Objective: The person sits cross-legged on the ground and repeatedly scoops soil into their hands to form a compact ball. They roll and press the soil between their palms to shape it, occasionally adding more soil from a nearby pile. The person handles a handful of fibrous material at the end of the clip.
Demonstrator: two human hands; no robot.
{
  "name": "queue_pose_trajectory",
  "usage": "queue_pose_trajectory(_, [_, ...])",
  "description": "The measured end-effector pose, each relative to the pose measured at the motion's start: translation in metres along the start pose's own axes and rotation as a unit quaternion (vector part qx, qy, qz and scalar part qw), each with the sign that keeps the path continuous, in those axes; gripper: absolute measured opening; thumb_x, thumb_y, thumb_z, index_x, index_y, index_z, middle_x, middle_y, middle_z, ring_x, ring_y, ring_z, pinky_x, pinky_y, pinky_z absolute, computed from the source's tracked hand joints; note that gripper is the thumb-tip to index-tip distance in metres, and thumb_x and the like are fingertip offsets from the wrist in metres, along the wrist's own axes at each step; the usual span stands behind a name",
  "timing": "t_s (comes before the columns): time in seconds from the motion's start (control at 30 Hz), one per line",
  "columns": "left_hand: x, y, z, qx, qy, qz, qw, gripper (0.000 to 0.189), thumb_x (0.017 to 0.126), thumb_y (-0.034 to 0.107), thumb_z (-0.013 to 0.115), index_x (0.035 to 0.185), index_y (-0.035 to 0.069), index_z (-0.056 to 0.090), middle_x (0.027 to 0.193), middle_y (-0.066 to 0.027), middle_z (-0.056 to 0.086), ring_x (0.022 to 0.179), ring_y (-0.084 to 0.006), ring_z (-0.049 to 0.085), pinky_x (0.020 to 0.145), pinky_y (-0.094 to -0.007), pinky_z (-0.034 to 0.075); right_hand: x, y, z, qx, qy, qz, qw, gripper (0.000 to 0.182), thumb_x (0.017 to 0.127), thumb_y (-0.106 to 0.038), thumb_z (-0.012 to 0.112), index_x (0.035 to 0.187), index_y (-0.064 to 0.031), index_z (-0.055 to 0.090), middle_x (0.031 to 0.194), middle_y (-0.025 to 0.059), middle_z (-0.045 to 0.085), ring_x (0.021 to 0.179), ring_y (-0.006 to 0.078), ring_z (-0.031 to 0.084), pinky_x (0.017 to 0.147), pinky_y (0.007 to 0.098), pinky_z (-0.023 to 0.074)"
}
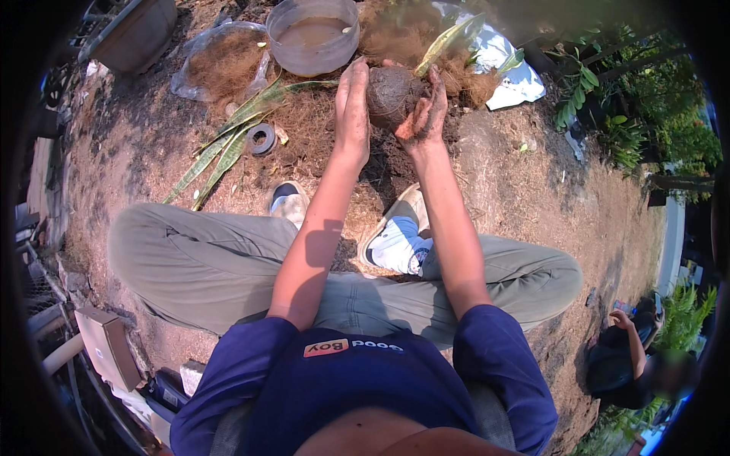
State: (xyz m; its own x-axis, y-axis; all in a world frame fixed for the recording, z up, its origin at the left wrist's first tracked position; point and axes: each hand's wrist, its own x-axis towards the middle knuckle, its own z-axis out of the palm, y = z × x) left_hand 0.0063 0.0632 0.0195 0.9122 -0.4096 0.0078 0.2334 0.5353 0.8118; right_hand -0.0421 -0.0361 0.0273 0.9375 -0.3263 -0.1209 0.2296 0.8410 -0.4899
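Observation:
Between my two soil-stained hands is a round ball of dark, wet soil (pixel 390 97) with fine fibres on its surface. My left hand (pixel 352 105) lies flat along the ball's left side, fingers straight. Curved around the right side is my right hand (pixel 425 114), its palm dirty with mud. A yellow-green snake plant leaf (pixel 447 45) rises just behind the ball; whether it is rooted in the ball cannot be told. Below the hands, dark loose soil (pixel 393 162) and brown coconut fibre (pixel 305 128) cover the ground.
A clear round tub (pixel 313 71) of muddy water stands beyond my left hand. Left of it lies a plastic bag of fibre (pixel 225 62). Cut snake plant leaves (pixel 219 154) and a tape roll (pixel 262 139) lie nearer. A white sack (pixel 516 80) is at right; another person (pixel 619 353) sits lower right.

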Motion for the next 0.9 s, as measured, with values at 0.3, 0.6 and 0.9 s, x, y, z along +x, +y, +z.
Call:
queue_pose_trajectory(0.3, [-0.006, 0.013, 0.005, -0.09, 0.066, -0.02, 0.994, 0.047, 0.096, 0.036, 0.055, 0.129, 0.003, 0.048, 0.124, -0.011, 0.056, 0.113, -0.0219, 0.058, 0.097, -0.0375, 0.049, -0.003, 0.017, 0.015, -0.165, -0.037, -0.059, 0.984, 0.036, 0.1, -0.026, 0.053, 0.126, -0.0021, 0.053, 0.116, 0.0099, 0.06, 0.108, 0.0184, 0.058, 0.095, 0.0344, 0.0479])
queue_pose_trajectory(0.6, [-0.003, 0.007, -0.006, -0.16, -0.003, -0.012, 0.987, 0.043, 0.098, 0.036, 0.049, 0.127, 0.005, 0.049, 0.123, -0.0115, 0.058, 0.112, -0.0219, 0.059, 0.096, -0.0388, 0.05, -0.012, 0.017, 0.028, -0.331, -0.015, -0.106, 0.938, 0.042, 0.093, -0.028, 0.064, 0.126, -0.0045, 0.053, 0.112, 0.007, 0.061, 0.104, 0.0162, 0.06, 0.093, 0.0317, 0.0475])
queue_pose_trajectory(0.9, [-0.013, 0.009, 0.021, -0.157, -0.02, -0.022, 0.987, 0.05, 0.098, 0.033, 0.053, 0.137, 0.004, 0.043, 0.127, -0.0093, 0.055, 0.119, -0.0213, 0.054, 0.1, -0.0352, 0.046, 0.001, 0.003, 0.014, -0.192, -0.066, -0.165, 0.965, 0.041, 0.096, -0.036, 0.06, 0.115, 0.0004, 0.059, 0.109, 0.0104, 0.065, 0.1, 0.0178, 0.063, 0.09, 0.0307, 0.0499])
